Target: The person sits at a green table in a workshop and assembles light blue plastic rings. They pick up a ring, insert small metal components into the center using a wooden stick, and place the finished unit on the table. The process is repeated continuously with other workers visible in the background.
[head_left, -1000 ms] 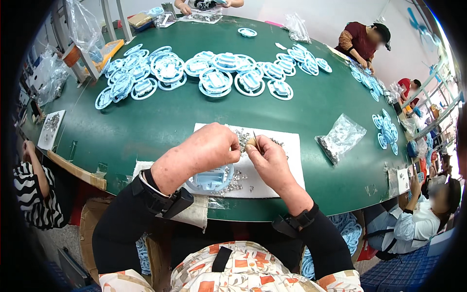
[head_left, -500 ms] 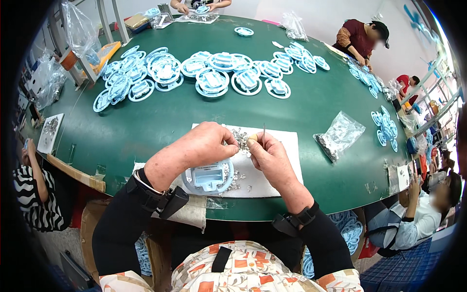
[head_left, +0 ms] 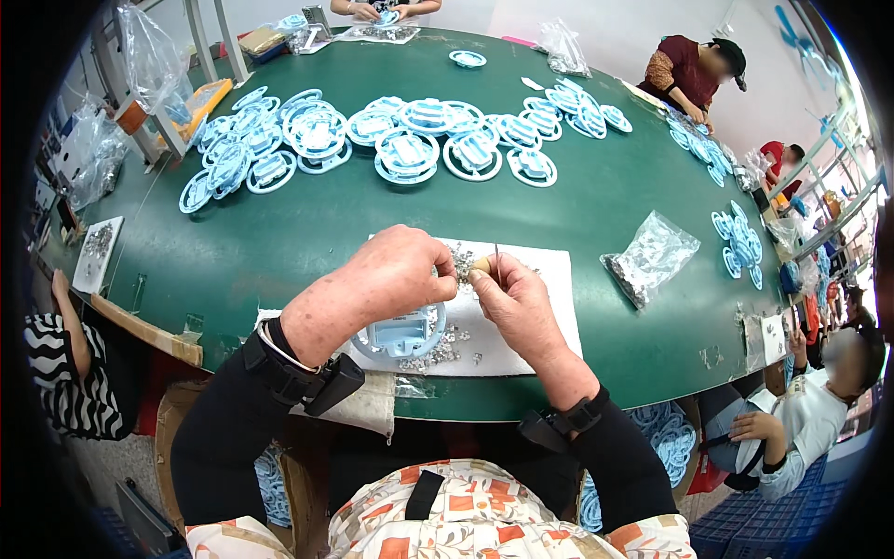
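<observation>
My left hand [head_left: 410, 267] is closed in a pinch over a pile of small shiny pieces [head_left: 460, 256]; what its fingertips grip, if anything, is too small to make out. Close by, my right hand [head_left: 518, 300] holds a thin metal tool, its slim shaft [head_left: 497, 261] pointing up past the fingers. A yellowish cover [head_left: 480, 265] wraps a fingertip there. Both hands are above a white board [head_left: 551, 321]. Under my left wrist lies a light blue plastic toy steering wheel [head_left: 407, 340], partly hidden by the arm, with more small pieces [head_left: 442, 352] beside it.
Many similar light blue wheels [head_left: 407, 154] lie heaped across the green table [head_left: 345, 224]. A clear bag of small dark pieces [head_left: 649, 261] lies to the right. Co-workers sit around the table. Boxes of blue wheels [head_left: 666, 438] stand below its near edge.
My left hand has shifted slightly away from me, and my right hand slightly left with its tool. At the right, a co-worker's posture has changed and one hand is now lower.
</observation>
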